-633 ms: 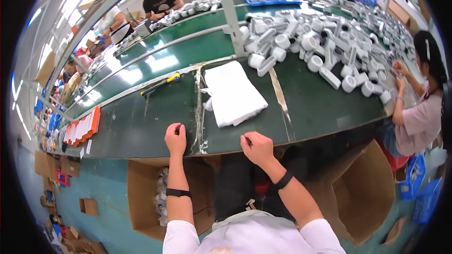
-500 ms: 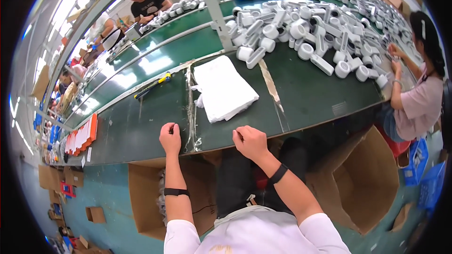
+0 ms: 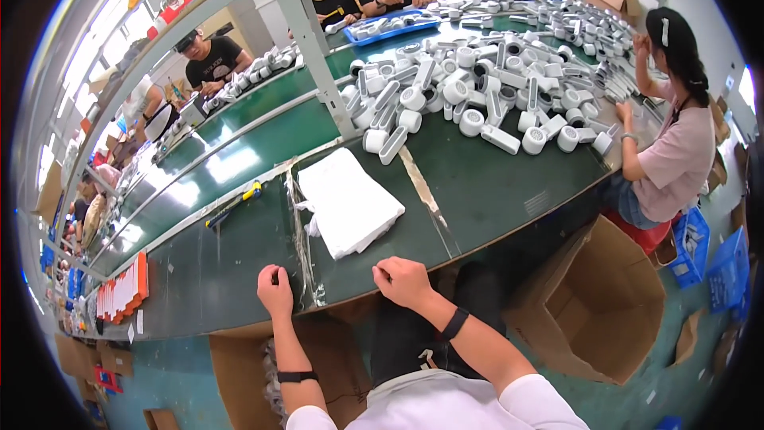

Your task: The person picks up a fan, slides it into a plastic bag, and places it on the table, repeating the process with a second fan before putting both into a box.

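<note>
My left hand (image 3: 275,292) is loosely curled at the front edge of the dark green worktable (image 3: 191,271), with nothing seen in it. My right hand (image 3: 403,282) is also curled, fingers tucked in and no object visible, near the same edge. Just beyond the right hand lies a folded stack of white plastic sheets or bags (image 3: 350,203), touched by neither hand. A yellow and black tool (image 3: 235,204) rests on the table further left. Past the white stack spreads a large heap of grey and white plastic parts (image 3: 477,95) with round ends and handles.
An open cardboard box (image 3: 597,302) stands right of my legs; another box (image 3: 239,382) is under the table. Orange bins (image 3: 125,291) sit at the left. A person in pink (image 3: 672,143) sits at the right. A metal post (image 3: 314,56) rises beyond the table's middle.
The whole view has shifted, so the table and hands appear lower and slightly further left. My hands keep their curled pose. The person in pink has raised one hand toward their head.
</note>
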Demonstrator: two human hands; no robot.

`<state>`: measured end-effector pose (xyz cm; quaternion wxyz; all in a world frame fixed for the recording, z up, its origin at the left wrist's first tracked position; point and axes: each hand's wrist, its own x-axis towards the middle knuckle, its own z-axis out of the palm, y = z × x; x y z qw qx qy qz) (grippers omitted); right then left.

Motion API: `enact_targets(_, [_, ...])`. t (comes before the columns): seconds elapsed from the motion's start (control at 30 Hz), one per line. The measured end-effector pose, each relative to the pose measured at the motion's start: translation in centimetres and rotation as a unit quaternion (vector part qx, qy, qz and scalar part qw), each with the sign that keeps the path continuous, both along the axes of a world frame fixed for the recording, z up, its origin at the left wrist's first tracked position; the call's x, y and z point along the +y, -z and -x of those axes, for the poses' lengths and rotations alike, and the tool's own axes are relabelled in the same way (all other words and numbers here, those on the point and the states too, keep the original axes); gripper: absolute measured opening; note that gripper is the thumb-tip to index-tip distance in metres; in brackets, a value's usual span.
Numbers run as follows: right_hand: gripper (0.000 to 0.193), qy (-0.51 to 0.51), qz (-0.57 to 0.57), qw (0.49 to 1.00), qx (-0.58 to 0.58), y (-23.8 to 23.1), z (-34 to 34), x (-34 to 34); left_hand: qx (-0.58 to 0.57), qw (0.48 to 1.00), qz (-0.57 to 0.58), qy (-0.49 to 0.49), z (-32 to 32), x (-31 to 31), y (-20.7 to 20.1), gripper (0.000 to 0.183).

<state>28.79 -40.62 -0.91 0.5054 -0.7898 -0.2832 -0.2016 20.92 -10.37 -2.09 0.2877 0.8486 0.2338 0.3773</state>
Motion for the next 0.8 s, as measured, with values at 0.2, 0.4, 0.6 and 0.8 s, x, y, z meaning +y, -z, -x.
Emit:
enact_targets(0.2, [0.011, 0.025, 0.009, 1.0, -0.002, -0.4, 0.0, -0.2, 0.003, 0.998, 0.06, 0.007, -0.4, -1.2, -0.8, 0.016])
enact_targets(0.4, [0.009, 0.046, 0.012, 0.999, -0.003, -0.4, 0.1, 0.4, -0.006, 0.999, 0.033, 0.025, -0.3, -1.2, -1.0, 0.016])
enact_targets(0.6, [0.01, 0.05, 0.009, 0.999, 0.001, -0.5, 0.1, 0.5, -0.003, 0.999, 0.051, 0.019, -0.3, -1.4, -1.3, 0.016])
enact_targets(0.8, [0.01, 0.053, 0.017, 0.998, -0.011, -0.3, 0.1, 0.5, -0.003, 0.999, 0.044, 0.019, -0.3, -1.2, -1.2, 0.017])
